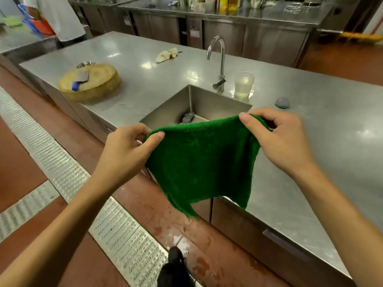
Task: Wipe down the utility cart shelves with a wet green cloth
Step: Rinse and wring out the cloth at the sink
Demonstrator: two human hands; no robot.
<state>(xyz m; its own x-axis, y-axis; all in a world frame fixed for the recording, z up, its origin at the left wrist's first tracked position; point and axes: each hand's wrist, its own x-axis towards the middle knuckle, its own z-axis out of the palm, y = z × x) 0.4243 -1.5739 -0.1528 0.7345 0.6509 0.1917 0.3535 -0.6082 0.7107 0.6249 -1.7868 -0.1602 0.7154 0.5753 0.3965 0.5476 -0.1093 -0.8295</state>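
A green cloth (202, 160) hangs spread out in front of me, above the near edge of a steel counter. My left hand (128, 150) pinches its upper left corner. My right hand (279, 137) pinches its upper right corner. The cloth's lower edge dangles free over the counter front and the floor. No utility cart is in view.
Behind the cloth is a steel sink (209, 102) with a gooseneck tap (219, 56) and a scrubber inside. On the counter (331, 129) sit a plastic cup (244, 81), a grey drain plug (282, 102), a round chopping block (91, 81) with a cleaver, and a beige rag (167, 55). A floor drain grate (62, 166) runs on the left. A person stands far left.
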